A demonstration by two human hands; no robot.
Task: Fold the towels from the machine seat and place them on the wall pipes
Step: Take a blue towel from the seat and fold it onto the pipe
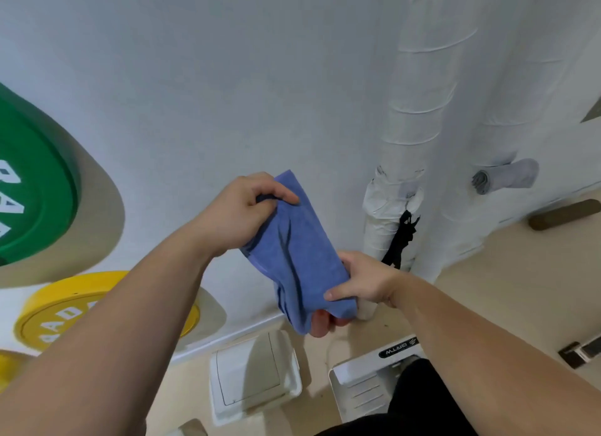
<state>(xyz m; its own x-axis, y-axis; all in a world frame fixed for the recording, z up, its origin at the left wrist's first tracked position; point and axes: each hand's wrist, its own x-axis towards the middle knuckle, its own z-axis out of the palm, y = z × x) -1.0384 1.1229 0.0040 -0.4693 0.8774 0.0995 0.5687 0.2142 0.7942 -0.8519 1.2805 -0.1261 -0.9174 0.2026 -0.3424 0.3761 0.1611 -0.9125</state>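
Note:
A blue towel [300,247], folded into a narrow bundle, is held up in front of the white wall between both hands. My left hand [240,212] pinches its upper end. My right hand [361,284] grips its lower end, thumb on top and fingers underneath. Two white wrapped pipes run up the wall to the right of the towel: the nearer pipe [409,136] and a second pipe [481,162] behind it. A grey cloth [507,175] is tucked against the second pipe. The machine seat is out of view.
A green weight plate [32,188] and a yellow weight plate [65,308] lean on the wall at the left. A white floor box [253,373] and a white machine base [364,380] sit below the hands. A black strap [403,237] hangs on the nearer pipe.

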